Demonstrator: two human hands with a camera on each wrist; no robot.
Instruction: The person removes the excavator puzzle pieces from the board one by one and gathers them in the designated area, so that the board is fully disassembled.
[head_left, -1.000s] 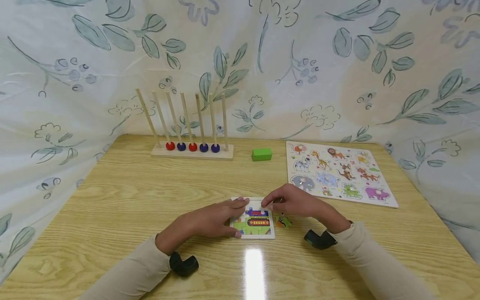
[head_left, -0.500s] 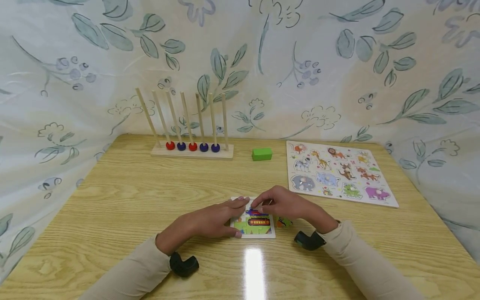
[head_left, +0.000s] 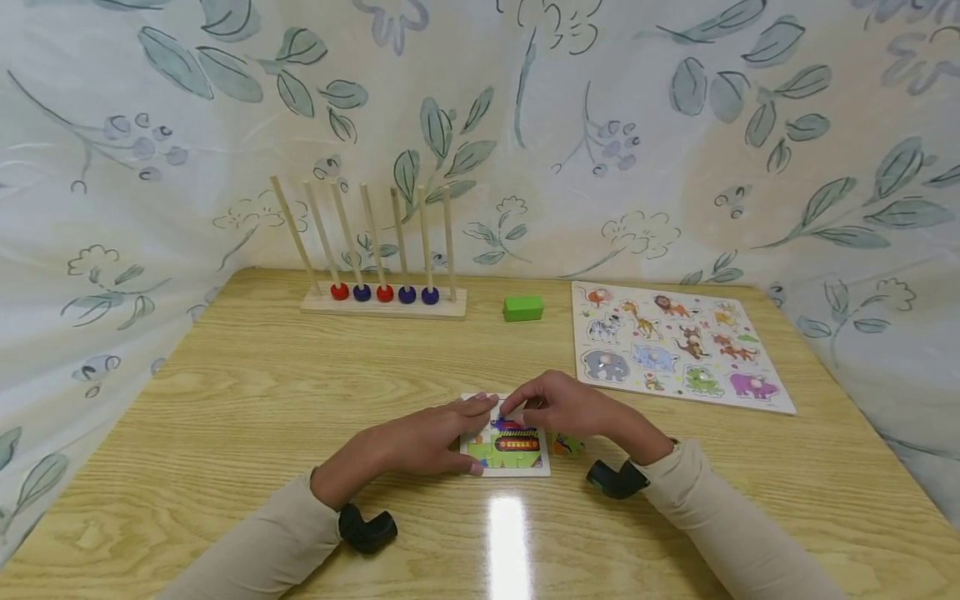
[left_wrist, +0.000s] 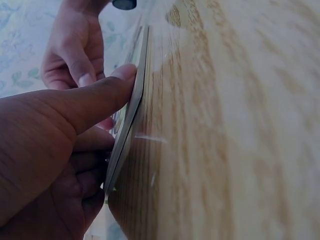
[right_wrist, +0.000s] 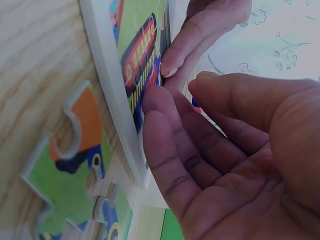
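Observation:
A small jigsaw puzzle board (head_left: 547, 463) with a pale rim lies flat on the table, its picture showing a tracked vehicle on green ground. My left hand (head_left: 420, 440) rests on its left side, fingers stretched over the face and thumb near the lower edge. Over the upper right part is my right hand (head_left: 573, 406), bent fingertips at the puzzle's surface. In the right wrist view its thumb stands apart from the fingers, with no piece visible between them. Beside the board's right edge lie loose jigsaw pieces (right_wrist: 60, 185), green with orange and blue, partly under the right hand.
A wooden peg abacus (head_left: 386, 309) with red and blue beads stands at the back left. A green block (head_left: 523, 308) sits near the back middle. An animal peg puzzle (head_left: 686, 346) lies at the right rear. Floral cloth (head_left: 525, 167) hangs behind the table.
My right hand has moved left and slightly inward over the puzzle board, then stayed nearly still. The left hand has kept its place.

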